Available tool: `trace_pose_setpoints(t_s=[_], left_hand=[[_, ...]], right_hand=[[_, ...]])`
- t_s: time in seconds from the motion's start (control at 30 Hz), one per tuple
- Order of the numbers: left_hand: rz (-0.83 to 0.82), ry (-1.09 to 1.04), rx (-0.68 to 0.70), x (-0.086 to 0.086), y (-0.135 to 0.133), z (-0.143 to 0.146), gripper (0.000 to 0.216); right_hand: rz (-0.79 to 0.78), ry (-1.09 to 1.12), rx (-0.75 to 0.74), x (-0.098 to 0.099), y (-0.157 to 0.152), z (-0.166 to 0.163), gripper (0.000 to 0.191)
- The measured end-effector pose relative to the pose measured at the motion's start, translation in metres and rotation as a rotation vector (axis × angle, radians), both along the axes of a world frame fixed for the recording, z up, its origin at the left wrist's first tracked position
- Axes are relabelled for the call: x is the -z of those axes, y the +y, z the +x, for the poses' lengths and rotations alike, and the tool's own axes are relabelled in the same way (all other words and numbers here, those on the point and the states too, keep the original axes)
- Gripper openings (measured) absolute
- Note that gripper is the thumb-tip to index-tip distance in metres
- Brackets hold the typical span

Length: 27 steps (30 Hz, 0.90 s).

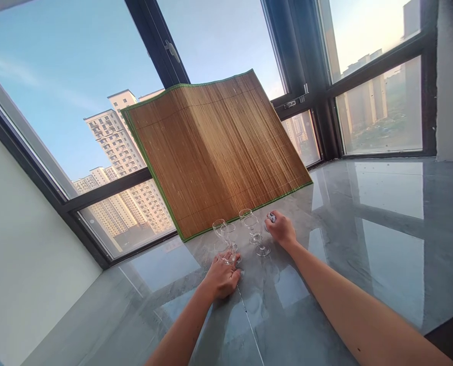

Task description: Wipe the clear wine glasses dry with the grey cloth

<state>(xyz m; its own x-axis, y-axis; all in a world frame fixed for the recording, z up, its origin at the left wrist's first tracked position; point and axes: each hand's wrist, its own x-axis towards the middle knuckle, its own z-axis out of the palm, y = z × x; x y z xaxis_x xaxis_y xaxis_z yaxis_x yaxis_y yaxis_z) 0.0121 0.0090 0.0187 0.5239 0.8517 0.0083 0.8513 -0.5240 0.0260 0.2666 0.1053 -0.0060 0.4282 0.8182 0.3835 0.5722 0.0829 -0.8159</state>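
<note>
The left hand [222, 277] rests on the glossy grey table [363, 244], its fingers curled around the base of a small clear stemmed glass [229, 239]; that grip is closed on the glass foot. Another glass [218, 229] stands just behind it, touching or nearly so. The right hand [282, 231] lies further back, fingers folded together over a small shiny object [271, 217] that is too small to tell. Between the 2 hands stand 2 more glasses [253, 229], upright, one behind the other, just left of the right hand. Behind all 4 glasses a bamboo mat [214, 147] with green edging leans against the window [58, 76], its lower edge on the table.
</note>
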Motion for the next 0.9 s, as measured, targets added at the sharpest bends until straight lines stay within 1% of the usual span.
trace_pose_setpoints(t_s=[0.2,0.33,0.43,0.57,0.77,0.9], left_hand=[[-0.001,0.021,0.031,-0.001,0.000,0.005,0.057],[0.023,0.049,0.058,-0.006,0.001,0.006,0.054],[0.000,0.080,0.057,-0.009,0.001,0.004,0.054],[-0.037,0.037,0.046,-0.008,-0.003,-0.005,0.055],[-0.043,-0.041,0.003,-0.001,-0.019,-0.019,0.056],[-0.039,-0.040,-0.004,0.001,-0.026,-0.041,0.055]], right_hand=[[-0.011,-0.002,-0.005,0.000,0.000,0.000,0.024],[-0.025,-0.007,0.004,-0.001,0.000,0.000,0.024],[-0.027,-0.002,0.003,-0.002,0.000,0.000,0.025],[-0.030,0.002,-0.005,-0.002,-0.001,0.000,0.025],[-0.022,0.000,-0.010,-0.001,0.000,0.000,0.023],[-0.027,-0.006,-0.006,0.000,0.000,0.000,0.022]])
